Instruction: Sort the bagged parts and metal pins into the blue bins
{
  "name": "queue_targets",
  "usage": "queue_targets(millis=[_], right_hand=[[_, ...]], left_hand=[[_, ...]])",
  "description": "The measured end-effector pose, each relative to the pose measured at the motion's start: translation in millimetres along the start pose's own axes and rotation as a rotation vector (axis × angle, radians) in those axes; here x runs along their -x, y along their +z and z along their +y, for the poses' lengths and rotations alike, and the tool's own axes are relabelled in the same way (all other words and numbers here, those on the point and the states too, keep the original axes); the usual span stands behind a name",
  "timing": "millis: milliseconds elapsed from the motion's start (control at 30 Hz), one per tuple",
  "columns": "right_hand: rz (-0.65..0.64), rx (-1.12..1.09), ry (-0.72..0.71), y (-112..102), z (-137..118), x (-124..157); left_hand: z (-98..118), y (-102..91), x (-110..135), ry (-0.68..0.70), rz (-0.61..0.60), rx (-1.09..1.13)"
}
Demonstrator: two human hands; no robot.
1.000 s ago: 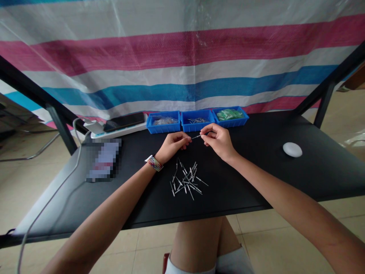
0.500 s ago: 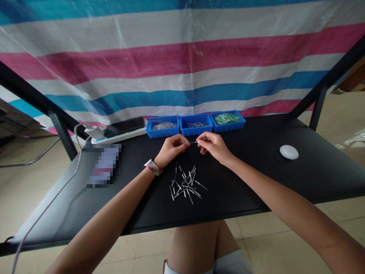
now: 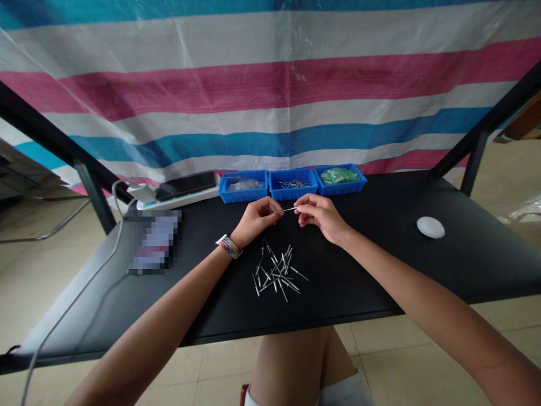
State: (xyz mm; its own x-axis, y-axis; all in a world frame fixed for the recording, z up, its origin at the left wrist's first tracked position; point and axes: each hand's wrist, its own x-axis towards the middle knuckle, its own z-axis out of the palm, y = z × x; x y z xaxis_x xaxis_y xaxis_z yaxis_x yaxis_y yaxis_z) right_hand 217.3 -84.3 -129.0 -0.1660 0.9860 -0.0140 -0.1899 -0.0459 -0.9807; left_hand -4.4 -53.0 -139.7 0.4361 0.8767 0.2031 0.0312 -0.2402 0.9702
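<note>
A thin silver pop rivet spans the gap between my two hands, just in front of the blue bins. My left hand pinches its left end, a woven band around the wrist. At the other end, the fingertips of my right hand are closed on the rivet. Nearer to me, a loose pile of pop rivets lies on the black table, pointing in many directions.
Behind my hands stand three blue bins: one with clear bags, one with rivets, one with green packets. Left are a power strip, a dark phone, a cable and a blurred item. A white round object lies right.
My right hand has shifted slightly right from my left, so more of the rivet shows between them. The view has moved a little; the pile looks unchanged.
</note>
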Motion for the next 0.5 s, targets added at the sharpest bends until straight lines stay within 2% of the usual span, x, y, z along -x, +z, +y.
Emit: queue_targets(millis=[200,400,500], right_hand=[[0.054,0.006,-0.044,0,1,-2],[0.28,0.11,-0.319,-21,-6,-17],[0.259,0.265,-0.34,-32,-6,-24]], left_hand=[[-1,0.5,0,-0.025,0.013,0.016],[-3,-1.0,0,-0.057,0.014,0.048],[-2,-1.0,-1,-0.063,0.011,0.045]])
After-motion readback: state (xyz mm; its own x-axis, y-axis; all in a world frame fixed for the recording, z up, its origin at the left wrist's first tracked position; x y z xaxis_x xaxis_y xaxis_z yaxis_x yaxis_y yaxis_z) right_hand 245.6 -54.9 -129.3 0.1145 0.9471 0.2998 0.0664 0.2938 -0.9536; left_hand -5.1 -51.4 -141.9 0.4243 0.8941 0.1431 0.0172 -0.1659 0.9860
